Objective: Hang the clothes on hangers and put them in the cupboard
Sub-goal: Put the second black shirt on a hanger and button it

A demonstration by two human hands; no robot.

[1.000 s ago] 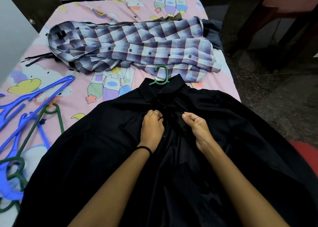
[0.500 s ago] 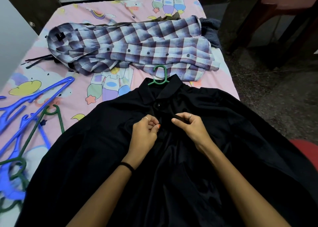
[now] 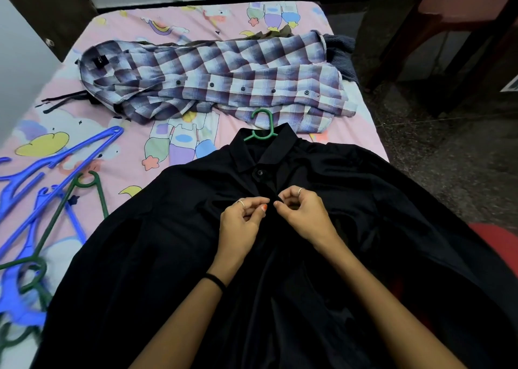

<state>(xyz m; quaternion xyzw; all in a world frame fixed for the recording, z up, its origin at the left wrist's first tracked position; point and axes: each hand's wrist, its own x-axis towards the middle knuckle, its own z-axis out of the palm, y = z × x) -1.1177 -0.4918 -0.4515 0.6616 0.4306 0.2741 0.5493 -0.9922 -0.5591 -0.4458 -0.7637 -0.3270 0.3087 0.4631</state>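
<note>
Crept up the black shirt (image 3: pixel 280 256) placket toward the collar, left hand (image 3: pixel 241 223) and right hand (image 3: pixel 304 214) fingers pinching cloth; best kept taut, edges aligned, green hanger (image 3: pixel 262 127) undisturbed.

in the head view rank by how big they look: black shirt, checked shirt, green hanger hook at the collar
1. black shirt, though nearest the camera
2. checked shirt
3. green hanger hook
</note>
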